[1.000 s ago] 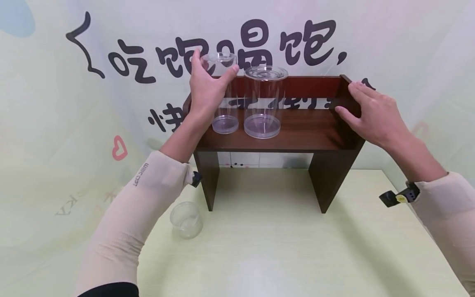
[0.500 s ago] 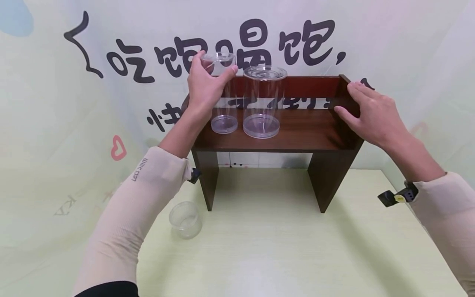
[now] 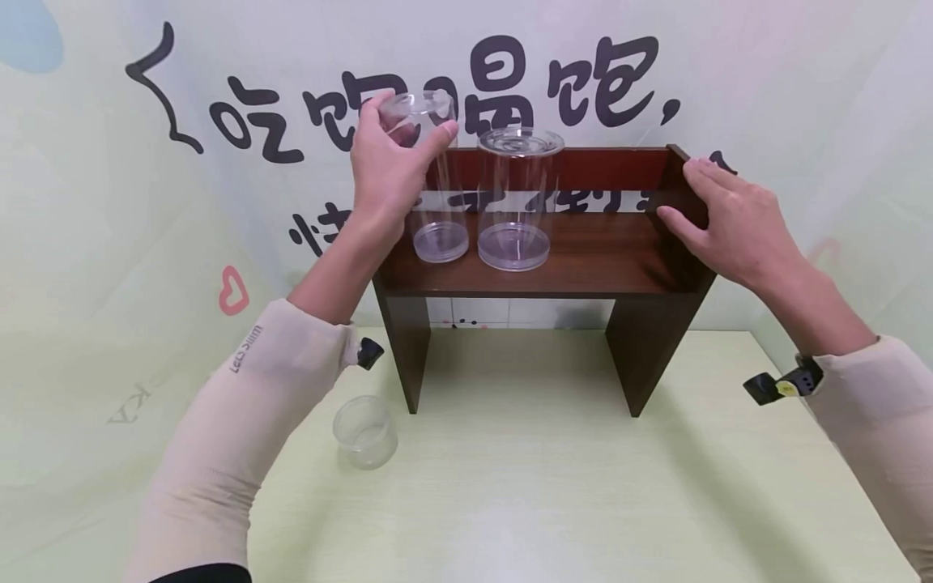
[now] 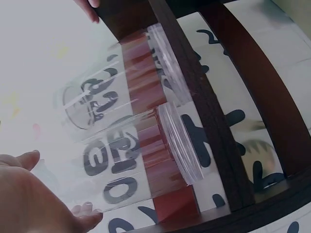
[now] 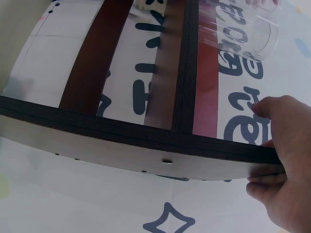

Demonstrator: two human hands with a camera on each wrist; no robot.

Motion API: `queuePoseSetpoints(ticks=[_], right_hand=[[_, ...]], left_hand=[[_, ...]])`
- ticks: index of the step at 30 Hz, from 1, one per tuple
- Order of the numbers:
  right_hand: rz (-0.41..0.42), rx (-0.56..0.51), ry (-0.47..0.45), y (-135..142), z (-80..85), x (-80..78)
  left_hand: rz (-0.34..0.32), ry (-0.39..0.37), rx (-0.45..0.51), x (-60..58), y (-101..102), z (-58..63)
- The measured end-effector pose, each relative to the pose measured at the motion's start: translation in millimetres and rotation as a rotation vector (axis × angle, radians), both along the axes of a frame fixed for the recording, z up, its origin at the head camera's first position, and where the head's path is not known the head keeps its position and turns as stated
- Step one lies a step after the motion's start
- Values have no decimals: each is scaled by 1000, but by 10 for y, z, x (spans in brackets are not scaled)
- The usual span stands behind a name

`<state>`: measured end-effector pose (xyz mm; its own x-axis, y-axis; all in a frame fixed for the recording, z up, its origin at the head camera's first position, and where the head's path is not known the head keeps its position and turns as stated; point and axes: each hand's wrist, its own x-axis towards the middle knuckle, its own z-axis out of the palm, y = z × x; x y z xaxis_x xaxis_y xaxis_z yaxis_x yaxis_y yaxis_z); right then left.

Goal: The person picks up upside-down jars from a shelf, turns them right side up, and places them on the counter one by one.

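Observation:
My left hand [image 3: 389, 174] holds a tall clear plastic jar [image 3: 441, 206] round its top, thumb on the near side and fingers around the far left rim. The jar's base is at the left end of the brown wooden shelf [image 3: 605, 255], and its top leans left. Just right of it stands a wider clear jar [image 3: 519, 194], upright with a lid-like round top. My right hand [image 3: 743, 223] grips the upper edge of the shelf's right side panel; the right wrist view shows the thumb [image 5: 267, 107] inside and fingers [image 5: 265, 189] outside the panel.
A low, round clear plastic tub [image 3: 366, 437] sits on the pale table [image 3: 510, 486], left of the shelf's left leg [image 3: 408, 348]. A light cloth printed with large black characters [image 3: 499, 69] hangs behind the shelf.
My left hand has shifted slightly left and up, tipping the top of the narrower jar left while its base stays in place. The right hand has stayed on the side panel.

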<state>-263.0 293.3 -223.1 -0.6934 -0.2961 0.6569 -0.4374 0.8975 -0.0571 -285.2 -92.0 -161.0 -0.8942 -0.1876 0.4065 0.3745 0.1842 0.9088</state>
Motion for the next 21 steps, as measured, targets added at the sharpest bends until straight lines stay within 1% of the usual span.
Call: queuePoseSetpoints(ticks=[4,7,12,16,21], right_hand=[[-13,2,-22,4,6,3],[-20,7,-39,14,9,3],[-20,18,-61,28,10,11],[-15,20,-73,27,17,23],[-14,22,-71,31,14,9]], left_hand=[[-21,27,30,107,-29,37],[-51,46,86,199,-56,68],[-80,87,135,352,-104,99],[-92,112,158,460,-145,96],[-107,124,186,591,-196,63]])
